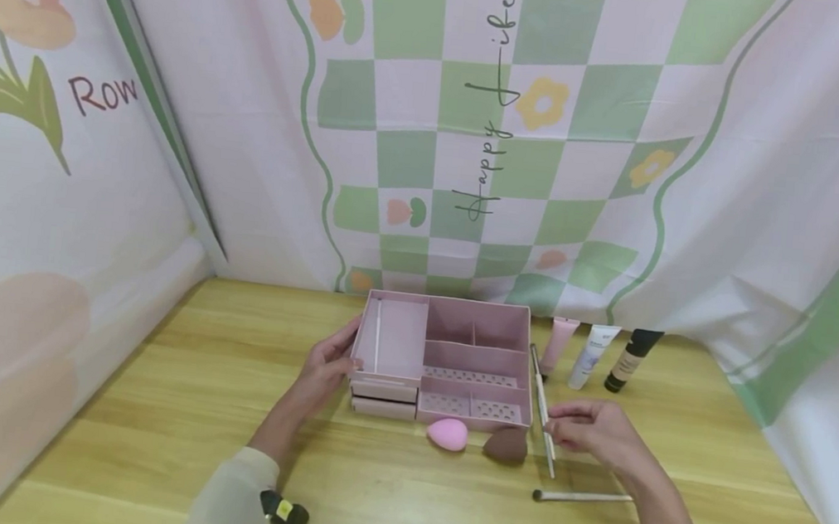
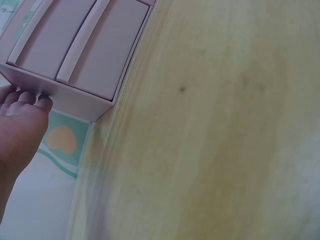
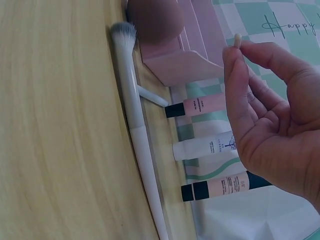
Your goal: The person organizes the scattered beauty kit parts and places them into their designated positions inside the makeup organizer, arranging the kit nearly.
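Note:
My left hand (image 1: 323, 370) holds the left side of a pink makeup organizer (image 1: 481, 324), thumb at the rim near the front corner. In the left wrist view its bent fingers lie against the side wall beside two drawers (image 2: 105, 45). To the organizer's right, my right hand (image 1: 599, 432) pinches a slim makeup brush (image 1: 541, 397) between thumb and fingertips. From the right wrist only the pale handle end (image 3: 237, 40) shows above the fingers. Another thin white stick lies in the organizer's upper left tray.
A pink sponge (image 1: 448, 434) and a brown sponge (image 1: 506, 446) sit before the organizer. A makeup brush (image 1: 582, 498) lies near my right wrist. Pink (image 1: 559, 345), white (image 1: 593, 356) and black-and-beige (image 1: 631, 360) tubes stand at the back right, by the curtain (image 1: 465, 166).

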`<state>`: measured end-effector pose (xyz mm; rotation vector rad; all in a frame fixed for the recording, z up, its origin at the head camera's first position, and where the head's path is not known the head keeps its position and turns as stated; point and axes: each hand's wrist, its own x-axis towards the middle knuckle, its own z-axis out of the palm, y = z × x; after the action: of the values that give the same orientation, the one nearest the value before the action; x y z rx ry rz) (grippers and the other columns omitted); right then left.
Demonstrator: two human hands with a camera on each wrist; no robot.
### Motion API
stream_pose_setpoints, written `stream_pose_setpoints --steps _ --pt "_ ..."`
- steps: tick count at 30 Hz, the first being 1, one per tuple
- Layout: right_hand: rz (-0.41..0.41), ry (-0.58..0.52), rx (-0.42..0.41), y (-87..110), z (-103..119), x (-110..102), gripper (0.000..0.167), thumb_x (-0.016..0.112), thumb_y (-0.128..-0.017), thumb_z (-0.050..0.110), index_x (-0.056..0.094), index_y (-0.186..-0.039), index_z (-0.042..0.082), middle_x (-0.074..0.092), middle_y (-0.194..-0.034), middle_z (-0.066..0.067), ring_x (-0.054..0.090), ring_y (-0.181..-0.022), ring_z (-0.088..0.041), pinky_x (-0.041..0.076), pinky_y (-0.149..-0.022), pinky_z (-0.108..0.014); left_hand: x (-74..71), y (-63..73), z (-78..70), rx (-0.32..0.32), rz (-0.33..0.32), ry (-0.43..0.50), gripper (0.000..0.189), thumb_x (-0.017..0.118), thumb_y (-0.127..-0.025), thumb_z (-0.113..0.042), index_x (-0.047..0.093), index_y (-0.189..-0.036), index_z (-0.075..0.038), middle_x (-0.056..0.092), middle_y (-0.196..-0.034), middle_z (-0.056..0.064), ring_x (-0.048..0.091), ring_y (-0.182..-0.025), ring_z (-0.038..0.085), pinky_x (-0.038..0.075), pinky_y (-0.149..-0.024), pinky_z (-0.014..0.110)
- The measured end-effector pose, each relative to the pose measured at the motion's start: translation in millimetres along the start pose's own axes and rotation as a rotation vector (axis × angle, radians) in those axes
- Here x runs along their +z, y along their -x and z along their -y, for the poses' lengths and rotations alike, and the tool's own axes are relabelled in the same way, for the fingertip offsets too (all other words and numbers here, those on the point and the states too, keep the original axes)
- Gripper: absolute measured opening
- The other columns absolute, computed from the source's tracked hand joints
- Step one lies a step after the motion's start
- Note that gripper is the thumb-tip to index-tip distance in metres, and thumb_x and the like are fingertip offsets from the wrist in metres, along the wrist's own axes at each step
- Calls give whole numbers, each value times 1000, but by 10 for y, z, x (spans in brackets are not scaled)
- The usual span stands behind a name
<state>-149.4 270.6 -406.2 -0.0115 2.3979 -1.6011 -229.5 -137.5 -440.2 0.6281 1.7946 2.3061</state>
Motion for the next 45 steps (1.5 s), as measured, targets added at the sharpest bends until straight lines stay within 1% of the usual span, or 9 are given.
stream_pose_setpoints --steps 8,14,19,25,33,38,41,45 --pt "0 -5 -2 -3 34 28 47 68 -89 7 56 -127 -18 78 -103 -12 70 -85 -6 64 -81 -23 9 -2 4 -5 -5 5 80 48 -86 9 12 -157 10 7 -170 25 7 -159 40 18 -126 35" --pt "7 -25 -10 -7 54 50 46 67 -89 6 55 -126 -19 78 -102 -11 70 -84 -6 65 -81 -23 7 -9 6 -2 1 3 80 49 -86 9 12 -158 10 7 -170 25 7 -159 40 19 -126 35" --pt "15 -43 -19 -10 64 68 47 67 -89 5 55 -126 -20 78 -103 -12 71 -84 -5 65 -81 -23 0 -8 6 -8 1 -3 80 49 -87 9 12 -158 8 7 -170 24 6 -160 39 17 -127 37" --pt "23 -64 -25 -17 63 79 46 67 -89 5 55 -125 -20 78 -101 -10 71 -84 -5 65 -82 -24 -1 4 11 -15 -5 -4 79 48 -87 10 12 -158 9 7 -170 24 6 -160 39 18 -126 36" --pt "31 -62 -29 -34 61 91 47 67 -90 7 55 -127 -19 78 -101 -7 71 -85 -6 64 -82 -23 -2 -1 19 -5 -3 9 79 46 -87 12 10 -157 10 6 -170 26 5 -159 40 20 -126 34" --pt "40 -87 -31 -44 88 128 48 67 -89 6 54 -127 -19 78 -101 -6 72 -84 -6 65 -83 -25 -9 -3 26 -1 -6 10 80 46 -86 13 10 -158 10 6 -170 25 6 -159 40 21 -125 33" --pt "41 -94 -29 -48 106 149 47 67 -90 6 55 -127 -19 78 -100 -5 71 -84 -6 65 -83 -25 -13 -2 28 -1 -2 5 79 46 -86 12 11 -158 10 6 -170 25 6 -159 40 23 -125 30" --pt "40 -100 -28 -59 132 177 46 68 -89 8 56 -126 -18 78 -97 0 71 -83 -6 65 -82 -25 -11 -3 33 6 -4 6 79 46 -87 12 12 -158 9 8 -170 25 7 -159 39 28 -123 22"
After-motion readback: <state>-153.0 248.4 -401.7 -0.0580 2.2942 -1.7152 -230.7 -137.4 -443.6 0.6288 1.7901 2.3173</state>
